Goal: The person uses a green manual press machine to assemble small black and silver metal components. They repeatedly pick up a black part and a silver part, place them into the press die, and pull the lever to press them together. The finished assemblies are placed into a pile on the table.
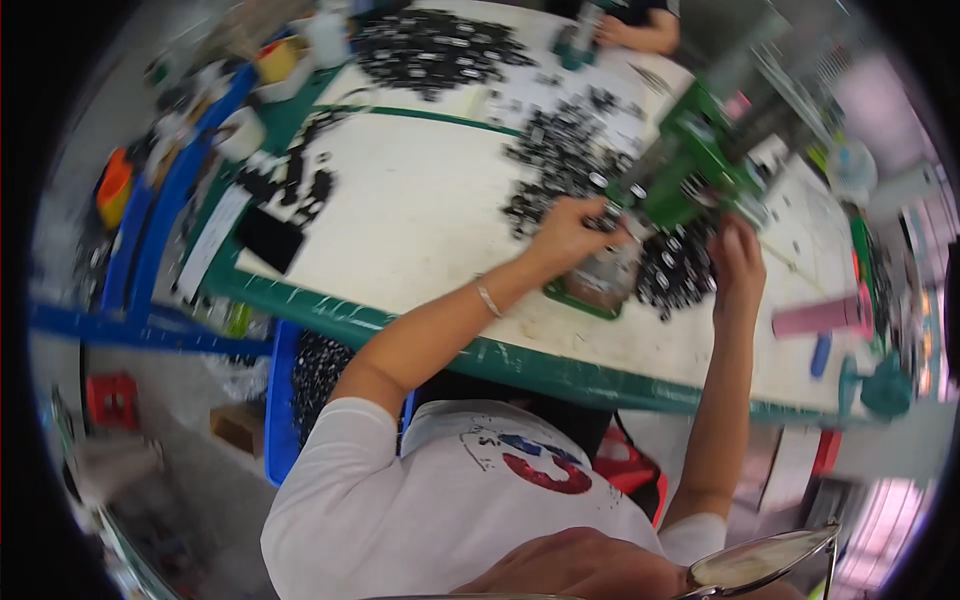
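Observation:
A green bench press [690, 165] stands on the right part of the table, with a worn metal base block [605, 278] below it. At the left of its head, my left hand [572, 238] is closed on a small black part [603, 222] with a shiny spot. My right hand [738, 262] is at the press's right side, fingers curled; what they hold, if anything, is hidden and blurred. Between my hands lies a pile of small black parts [675, 268]. A larger heap of similar parts [560, 150] spreads beyond my left hand.
More black parts [435, 48] cover the table's far side, where another person's arm [640, 35] shows. A dark phone [270, 240] lies at the left edge. On the right are a pink cylinder [820, 315] and a teal clamp-like fixture [885, 385]. A blue bin [283, 410] stands below.

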The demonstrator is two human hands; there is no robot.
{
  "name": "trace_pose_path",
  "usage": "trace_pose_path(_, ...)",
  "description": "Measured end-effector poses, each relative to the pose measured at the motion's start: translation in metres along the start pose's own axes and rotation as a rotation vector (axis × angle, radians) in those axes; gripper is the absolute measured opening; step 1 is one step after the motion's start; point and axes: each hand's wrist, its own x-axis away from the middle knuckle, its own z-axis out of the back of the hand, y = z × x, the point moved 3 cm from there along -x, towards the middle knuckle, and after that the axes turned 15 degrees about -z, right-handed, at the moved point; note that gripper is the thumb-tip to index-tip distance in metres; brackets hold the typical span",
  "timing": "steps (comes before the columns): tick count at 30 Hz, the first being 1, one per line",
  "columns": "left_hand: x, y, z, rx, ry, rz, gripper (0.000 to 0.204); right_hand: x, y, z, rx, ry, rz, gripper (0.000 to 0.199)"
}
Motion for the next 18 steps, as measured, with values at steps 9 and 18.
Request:
trace_pose_path(9,-0.002,0.010,0.004,0.200,0.030,0.018,0.014,-0.054,-0.169,-0.065,-0.331,0.099,0.003,0.024)
trace_pose_path(18,-0.005,0.011,-0.005,0.191,-0.038,-0.007,0.010,-0.061,-0.173,-0.044,-0.360,-0.045,0.286,0.023)
